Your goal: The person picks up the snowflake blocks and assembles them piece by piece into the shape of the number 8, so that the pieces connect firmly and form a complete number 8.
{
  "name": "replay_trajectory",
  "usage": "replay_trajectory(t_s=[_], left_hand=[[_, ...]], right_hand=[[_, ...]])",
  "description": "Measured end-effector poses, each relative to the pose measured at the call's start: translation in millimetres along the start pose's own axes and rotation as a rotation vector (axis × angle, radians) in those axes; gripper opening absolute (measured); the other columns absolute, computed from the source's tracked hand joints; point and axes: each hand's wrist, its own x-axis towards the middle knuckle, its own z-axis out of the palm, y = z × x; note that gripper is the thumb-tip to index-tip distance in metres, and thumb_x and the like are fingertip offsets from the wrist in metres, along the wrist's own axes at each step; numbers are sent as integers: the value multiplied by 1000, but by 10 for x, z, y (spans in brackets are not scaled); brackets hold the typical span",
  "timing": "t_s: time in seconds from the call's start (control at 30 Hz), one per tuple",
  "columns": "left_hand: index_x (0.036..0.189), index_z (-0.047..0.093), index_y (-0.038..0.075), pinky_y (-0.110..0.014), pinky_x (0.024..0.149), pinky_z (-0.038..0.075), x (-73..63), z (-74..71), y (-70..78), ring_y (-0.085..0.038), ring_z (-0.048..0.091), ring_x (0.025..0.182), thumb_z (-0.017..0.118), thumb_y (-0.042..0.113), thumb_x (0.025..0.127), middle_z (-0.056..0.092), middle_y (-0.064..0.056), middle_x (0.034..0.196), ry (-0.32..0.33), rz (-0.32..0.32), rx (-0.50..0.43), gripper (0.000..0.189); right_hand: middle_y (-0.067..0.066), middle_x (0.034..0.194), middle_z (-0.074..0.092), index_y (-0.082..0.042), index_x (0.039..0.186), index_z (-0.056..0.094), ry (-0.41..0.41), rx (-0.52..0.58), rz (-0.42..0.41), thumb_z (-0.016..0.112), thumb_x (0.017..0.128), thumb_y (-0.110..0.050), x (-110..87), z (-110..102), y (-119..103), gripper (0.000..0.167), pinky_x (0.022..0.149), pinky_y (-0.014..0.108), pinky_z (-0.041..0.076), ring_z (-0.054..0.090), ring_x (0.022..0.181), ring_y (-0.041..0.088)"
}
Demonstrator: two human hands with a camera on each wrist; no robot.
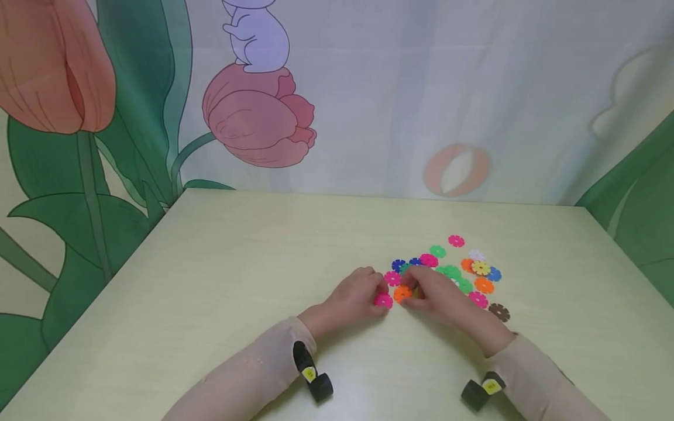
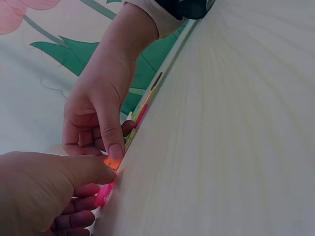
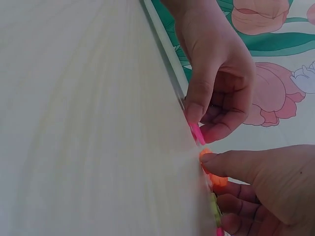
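Pale table [image 1: 253, 234] stretching away, and behind it, far side, a printed backdrop [image 1: 379, 105]: big orange tulip [image 1: 47, 64] left, pink-and-white ball [image 1: 457, 169] right!

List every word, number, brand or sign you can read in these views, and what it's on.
None can be read.
Left label, yellow, on the left wrist's black device: too small and blurred.
Right label, yellow, on the right wrist's black device: likewise.
Held pink disc and orange disc: no lettering visible.
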Motion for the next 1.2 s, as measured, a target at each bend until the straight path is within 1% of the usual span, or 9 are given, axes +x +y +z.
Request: replay_trajectory(t_s=[0.23,0.33,0.43,0.6,0.77,0.83,0.97,1.1,1.2], left_hand=[[111,69,8,-21,82,48,-30,-11,-10,-15,54,94,74,25,83,62,-4,100,70,41,36,33],[110,71,8,-21,82,48,-35,-16,-14,-15,54,95,73,26,84,62,-4,101,90,39,18,31],[109,70,9,-21,82,48,-39,-21,-20,-15,54,95,73,27,85,61,-4,101,97,31,1,30],[109,70,10,-22,83,49,-46,-31,-22,-16,54,96,73,28,85,61,-4,102,95,37,17,30],[112,68,11,-19,76,47,-34,-41,-17,-13,53,90,72,29,86,62,-3,98,67,38,26,32],[112,67,10,-17,72,45,-27,-47,-17,-12,52,85,72,29,86,63,-2,95,52,42,7,33],[113,67,8,-17,69,43,-21,-52,-25,-11,52,80,70,28,87,65,-2,91,41,54,-51,33],[113,66,6,-19,74,46,-27,-43,-47,-12,53,85,69,27,88,64,-4,96,50,75,-88,33],[115,65,5,-20,76,47,-45,-51,-60,-14,54,86,68,25,90,63,-5,98,61,107,-127,32]], right_hand=[[-3,86,61,-12,102,59,7,-2,-32,74,83,-15,2,-5,-9,24,69,21,49,53,75,11],[-2,89,64,-12,103,60,11,11,-25,73,84,-14,-3,-15,-22,23,71,22,50,55,77,10],[-2,88,65,-13,101,63,20,18,-36,73,85,-14,-7,-22,-29,19,72,23,50,56,77,10],[-4,83,64,-15,94,65,33,-3,-73,73,84,-14,-8,-21,-22,13,70,21,49,55,74,9],[-5,79,63,-14,92,65,39,-10,-109,73,84,-15,-8,-22,-28,11,66,20,48,52,70,9],[-5,77,61,-14,91,64,43,-10,-121,73,84,-15,-7,-23,-32,11,64,20,46,51,69,8],[-6,75,60,-15,90,65,53,0,-138,73,84,-15,-12,-28,-42,10,64,19,46,50,68,8],[-6,77,62,-15,91,66,60,38,-140,73,85,-14,-21,-28,-37,9,65,19,47,52,69,8],[-5,80,65,-14,94,68,77,75,-140,73,85,-12,-33,-25,-23,10,67,18,49,54,71,8]])
